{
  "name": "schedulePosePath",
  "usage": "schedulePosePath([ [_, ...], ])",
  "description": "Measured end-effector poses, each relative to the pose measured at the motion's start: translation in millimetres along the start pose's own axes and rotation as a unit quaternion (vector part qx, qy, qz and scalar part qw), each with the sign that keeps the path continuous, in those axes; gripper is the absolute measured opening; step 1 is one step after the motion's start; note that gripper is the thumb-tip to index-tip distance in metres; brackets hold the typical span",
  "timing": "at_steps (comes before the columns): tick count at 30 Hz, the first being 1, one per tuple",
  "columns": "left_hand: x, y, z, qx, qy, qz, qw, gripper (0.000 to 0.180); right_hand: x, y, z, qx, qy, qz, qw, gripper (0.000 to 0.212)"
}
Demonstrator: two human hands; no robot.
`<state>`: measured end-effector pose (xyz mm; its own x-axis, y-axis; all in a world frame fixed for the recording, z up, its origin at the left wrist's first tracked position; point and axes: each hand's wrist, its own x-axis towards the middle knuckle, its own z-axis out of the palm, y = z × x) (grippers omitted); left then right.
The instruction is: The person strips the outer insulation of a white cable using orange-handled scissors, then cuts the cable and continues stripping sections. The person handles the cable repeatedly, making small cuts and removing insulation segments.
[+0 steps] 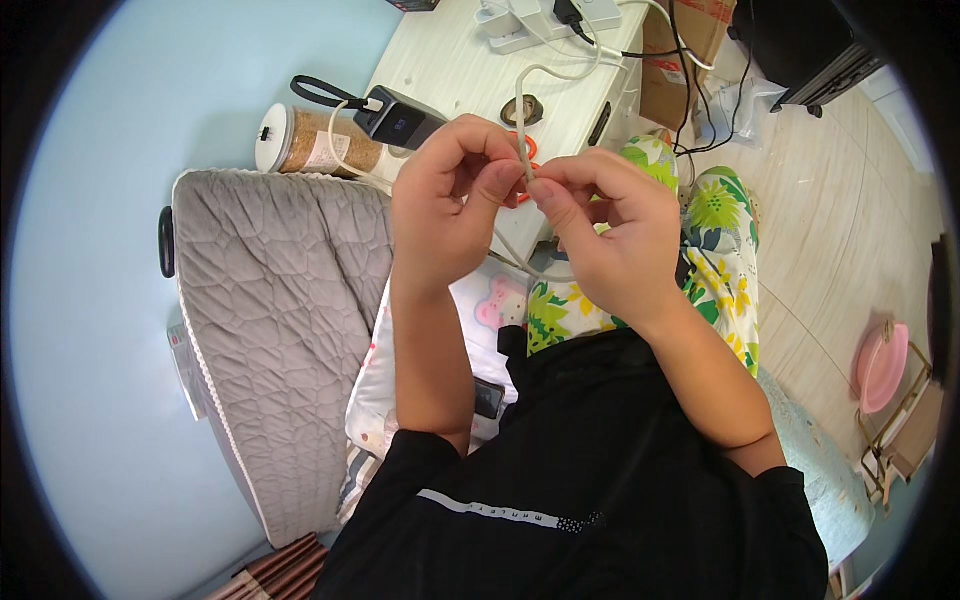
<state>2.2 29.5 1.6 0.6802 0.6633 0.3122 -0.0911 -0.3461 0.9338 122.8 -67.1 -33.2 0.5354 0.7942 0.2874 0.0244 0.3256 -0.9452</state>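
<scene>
Left fingers [495,184], right fingers [550,196]: pinched closed | pale cable [520,112] between tips | exact contact partly hidden

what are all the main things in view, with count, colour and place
slim flexible cable: at least 1, off-white, centre
boxy power bank: 1, dark grey, upper centre-left
flat-topped table: 1, white, top centre
multi-socket power strip: 1, white, on table
white-lidded clear jar: 1, brown contents, upper left
quilted fabric cover: 1, grey, left
cardboard box: 1, brown, upper right
plastic basin: 1, pink, far right
fabric shirt: 1, black, bottom
left hand: 1, bare, fingers on cable
right hand: 1, bare, fingers on cable
</scene>
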Motion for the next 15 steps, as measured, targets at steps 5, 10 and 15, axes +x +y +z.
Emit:
schedulePosePath([
  [5,-9,-9,14,-0.024,0.084,0.028,0.996,0.01,0,-3,3,0.083,0.006,0.054,0.995,0.006],
  [10,-27,-18,22,-0.108,0.155,-0.089,0.978,0.019,0,1,3,0.034,-0.007,0.035,0.999,0.01],
  [15,-43,-4,29,-0.169,0.15,-0.231,0.946,0.027,4,14,2,-0.105,-0.062,-0.089,0.988,0.018],
])
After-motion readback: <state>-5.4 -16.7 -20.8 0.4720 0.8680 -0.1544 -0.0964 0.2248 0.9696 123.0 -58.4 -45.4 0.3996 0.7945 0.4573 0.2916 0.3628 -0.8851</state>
